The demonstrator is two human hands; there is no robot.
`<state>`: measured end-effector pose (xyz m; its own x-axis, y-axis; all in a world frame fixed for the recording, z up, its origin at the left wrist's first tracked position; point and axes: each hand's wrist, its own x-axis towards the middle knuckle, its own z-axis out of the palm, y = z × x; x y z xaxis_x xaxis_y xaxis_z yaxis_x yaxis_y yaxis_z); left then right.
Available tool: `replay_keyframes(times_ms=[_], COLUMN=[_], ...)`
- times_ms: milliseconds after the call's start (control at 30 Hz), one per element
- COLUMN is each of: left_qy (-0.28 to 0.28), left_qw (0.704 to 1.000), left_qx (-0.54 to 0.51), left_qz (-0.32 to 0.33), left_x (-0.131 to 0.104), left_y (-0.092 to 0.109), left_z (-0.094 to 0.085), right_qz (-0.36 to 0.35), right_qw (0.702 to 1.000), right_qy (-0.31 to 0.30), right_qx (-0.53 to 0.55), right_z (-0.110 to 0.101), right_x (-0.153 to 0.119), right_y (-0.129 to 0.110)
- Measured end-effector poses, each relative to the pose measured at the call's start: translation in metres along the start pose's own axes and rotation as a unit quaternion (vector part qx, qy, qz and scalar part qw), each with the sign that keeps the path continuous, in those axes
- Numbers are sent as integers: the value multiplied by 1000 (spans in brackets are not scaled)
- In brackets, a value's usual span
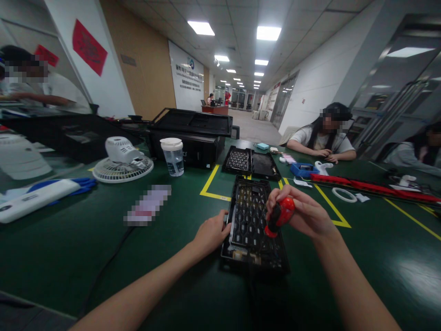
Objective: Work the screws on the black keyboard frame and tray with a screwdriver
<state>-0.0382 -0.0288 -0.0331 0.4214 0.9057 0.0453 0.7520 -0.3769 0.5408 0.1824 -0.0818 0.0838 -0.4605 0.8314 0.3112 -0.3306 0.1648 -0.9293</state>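
Note:
A shallow black case [255, 262] lies on the green table in front of me. Rows of small dark pieces with pale marks fill it, and a brownish part shows near its front end. My left hand [212, 232] grips the case's left edge, with thumb and fingers bent against it. Over the right side of the case, my right hand [305, 211] is closed around a small red-and-black hand tool [285, 211]. The tool tilts, and its red lower end is down at the pieces; whether it touches them I cannot tell.
Behind the case lies a similar opened case [237, 158]. A lidded cup [173, 158], a white fan [122, 161] and a phone-like blurred item [148, 205] are to the left. A large black box [191, 142] stands behind. A blue tray [303, 169] sits right, near a seated person [324, 138].

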Motion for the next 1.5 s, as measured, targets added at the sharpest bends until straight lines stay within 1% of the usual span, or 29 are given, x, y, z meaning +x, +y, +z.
replay_keyframes(times_ms=[400, 767, 1067, 1333, 1500], left_qy=[-10, 7, -11, 0, 8], left_qw=[1000, 1000, 1000, 1000, 1000], left_qx=[6, -7, -3, -15, -11], left_qz=[-16, 6, -11, 5, 13], left_x=[-1, -1, -1, 0, 0], left_y=[5, 0, 5, 2, -1], left_z=[-3, 0, -4, -2, 1], right_qz=[-1, -6, -10, -22, -31], right_qw=[998, 995, 984, 969, 960], right_qy=[17, 19, 50, 59, 52], right_qx=[-60, -99, -172, -239, -275], right_z=[-3, 0, 3, 7, 8], right_x=[-3, -4, -5, -5, -7], right_y=[-3, -8, -13, -18, -22])
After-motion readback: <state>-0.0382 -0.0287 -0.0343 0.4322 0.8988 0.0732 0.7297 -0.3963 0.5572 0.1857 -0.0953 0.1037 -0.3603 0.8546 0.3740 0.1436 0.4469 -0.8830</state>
